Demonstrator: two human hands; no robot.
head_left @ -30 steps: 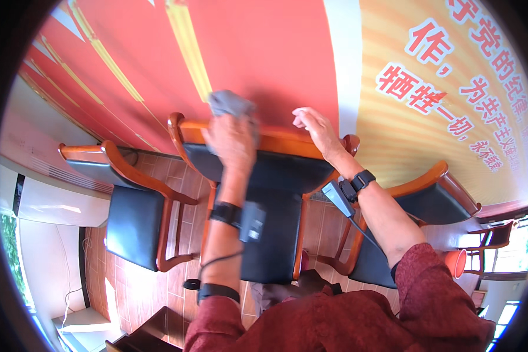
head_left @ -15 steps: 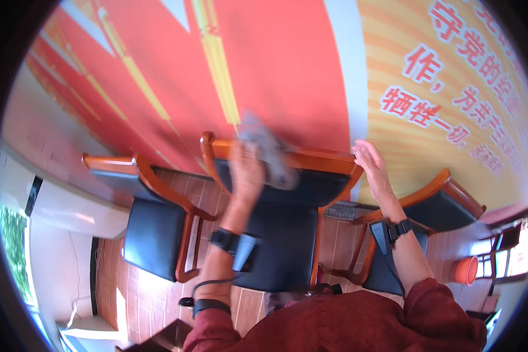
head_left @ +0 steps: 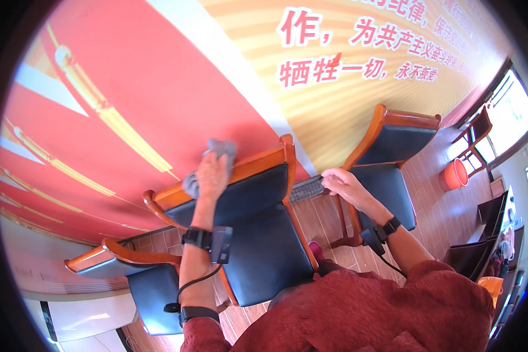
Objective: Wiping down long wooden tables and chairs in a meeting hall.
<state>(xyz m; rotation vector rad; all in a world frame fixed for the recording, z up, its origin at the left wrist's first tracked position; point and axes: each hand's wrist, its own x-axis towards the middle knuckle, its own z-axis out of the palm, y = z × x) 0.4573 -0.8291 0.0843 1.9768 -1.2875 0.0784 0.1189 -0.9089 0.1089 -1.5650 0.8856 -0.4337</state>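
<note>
My left hand (head_left: pixel 213 178) is closed on a grey cloth (head_left: pixel 224 151), pressing it against the wooden top rail (head_left: pixel 249 161) of the middle chair. Part of the cloth hangs over the rail beside my fingers. This chair has a dark padded backrest and a dark seat (head_left: pixel 267 252) in an orange-brown wooden frame. My right hand (head_left: pixel 347 186) is in the air just right of the backrest, with its fingers loosely bent and nothing seen in them.
Similar chairs flank it: one at the left (head_left: pixel 152 293), another at the right (head_left: pixel 387 188). Behind them rises a red and yellow printed wall (head_left: pixel 234 76). An orange bucket (head_left: pixel 455 174) stands on the wood-look floor (head_left: pixel 425 202) at far right, near a further chair (head_left: pixel 475 138).
The view has turned, so the chairs and wall appear tilted and shifted. My left hand and the cloth are nearer the rail's left part. My right hand has moved away from the rail's right end.
</note>
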